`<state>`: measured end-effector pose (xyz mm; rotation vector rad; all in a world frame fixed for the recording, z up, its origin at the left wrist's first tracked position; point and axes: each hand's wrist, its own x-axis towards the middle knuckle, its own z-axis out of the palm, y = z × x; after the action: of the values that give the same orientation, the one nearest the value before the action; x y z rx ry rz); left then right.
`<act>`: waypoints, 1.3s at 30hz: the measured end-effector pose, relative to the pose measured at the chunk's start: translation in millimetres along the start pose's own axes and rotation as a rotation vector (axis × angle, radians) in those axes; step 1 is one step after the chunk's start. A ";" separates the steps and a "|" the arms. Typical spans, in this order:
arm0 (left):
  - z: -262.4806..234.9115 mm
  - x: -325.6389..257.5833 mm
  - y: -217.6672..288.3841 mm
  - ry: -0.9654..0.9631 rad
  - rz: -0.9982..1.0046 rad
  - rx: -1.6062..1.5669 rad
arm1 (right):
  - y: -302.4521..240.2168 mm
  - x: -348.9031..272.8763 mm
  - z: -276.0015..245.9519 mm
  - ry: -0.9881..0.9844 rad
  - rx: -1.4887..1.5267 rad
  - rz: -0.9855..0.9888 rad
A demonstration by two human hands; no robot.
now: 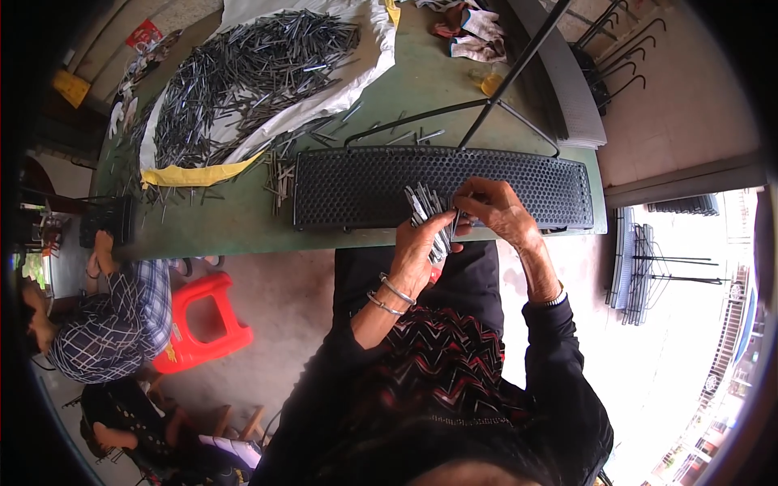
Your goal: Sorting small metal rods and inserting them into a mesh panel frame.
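My left hand (417,247) grips a bunch of thin grey metal pins (428,212), held fanned out above the near edge of a long black perforated panel (356,186). My right hand (490,206) is beside it, with fingertips pinched on one pin of that bunch. The panel lies flat on a green table (235,219), and a black wire frame (486,105) rises from its far side. Two metal bangles sit on my left wrist.
A large heap of the same metal pins (251,73) lies on a white and yellow sheet at the table's far left. Loose pins (279,174) are scattered near the panel. A red plastic stool (203,320) and another person in a checked shirt (121,324) are at the left. Stacked panels (648,267) stand at the right.
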<state>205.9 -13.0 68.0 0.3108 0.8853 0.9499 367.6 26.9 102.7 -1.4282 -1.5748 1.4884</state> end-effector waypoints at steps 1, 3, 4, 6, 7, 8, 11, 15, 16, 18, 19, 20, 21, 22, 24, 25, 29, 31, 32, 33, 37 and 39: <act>-0.1 0.5 -0.3 0.001 0.000 -0.001 | 1.9 0.8 0.2 0.007 0.021 0.007; -0.2 1.1 -1.1 0.002 0.020 0.011 | -0.7 0.6 -1.0 0.007 0.026 0.006; -0.5 1.1 -0.7 0.004 0.020 0.010 | -2.9 0.2 -1.6 0.008 0.032 0.005; -1.4 0.8 0.6 0.004 0.019 0.050 | -8.1 -0.7 -1.6 -0.002 0.037 0.016; -1.4 1.1 0.2 0.005 0.019 0.049 | -9.2 -0.7 -1.5 -0.009 0.042 0.025; -1.4 1.2 -0.5 0.004 0.019 0.058 | -8.2 0.0 -2.0 -0.010 0.042 0.026; -0.5 1.0 -2.6 0.009 0.016 0.064 | -2.6 1.2 -4.5 -0.032 -0.002 0.006; 1.1 2.5 -4.2 0.024 0.026 0.032 | -2.1 0.0 -5.4 -0.039 0.018 0.006; 1.0 3.0 -3.3 0.025 0.028 0.031 | -3.2 0.1 -5.1 -0.037 0.041 0.028; 0.6 4.3 -1.2 0.060 0.007 0.017 | 0.0 0.4 -8.6 0.068 0.004 -0.066; -0.4 5.3 -2.4 0.060 0.007 0.016 | 0.6 0.3 -9.7 0.176 -0.034 -0.159; -2.3 6.7 -4.6 0.043 0.009 -0.047 | -0.8 2.6 -9.8 0.174 -0.035 -0.159; -3.8 7.2 -6.0 0.026 0.011 -0.109 | -4.6 7.2 -9.9 0.359 -0.113 -0.211; -3.9 6.8 -6.5 0.025 0.009 -0.110 | -8.5 10.5 -10.7 0.548 -0.193 -0.258; -5.0 5.3 -6.6 -0.052 -0.029 -0.235 | -9.2 18.9 -12.5 0.606 -0.239 -0.299; -4.2 5.9 -7.6 -0.055 -0.032 -0.234 | -2.5 25.4 -14.3 0.639 -0.312 -0.367; -3.2 8.2 -10.0 -0.081 -0.094 -0.313 | 23.3 47.8 -15.3 0.687 -0.419 -0.442; -5.4 8.8 -9.9 -0.088 -0.102 -0.320 | 30.1 53.9 -13.9 0.700 -0.501 -0.432; -7.8 9.7 -10.7 -0.090 -0.110 -0.336 | 31.2 55.8 -13.2 0.697 -0.500 -0.433; -9.8 10.4 -11.4 -0.091 -0.118 -0.351 | 31.8 57.2 -12.6 0.681 -0.517 -0.457; -7.5 7.6 -8.4 -0.070 -0.128 -0.309 | 38.1 60.8 -11.2 0.608 -0.571 -0.450; -5.3 6.2 -7.1 -0.046 -0.106 -0.219 | 33.6 59.6 -14.7 0.566 -0.568 -0.466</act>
<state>207.6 -12.8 57.3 0.0970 0.7410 0.9280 374.2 81.1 58.9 -1.4483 -1.8371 0.3286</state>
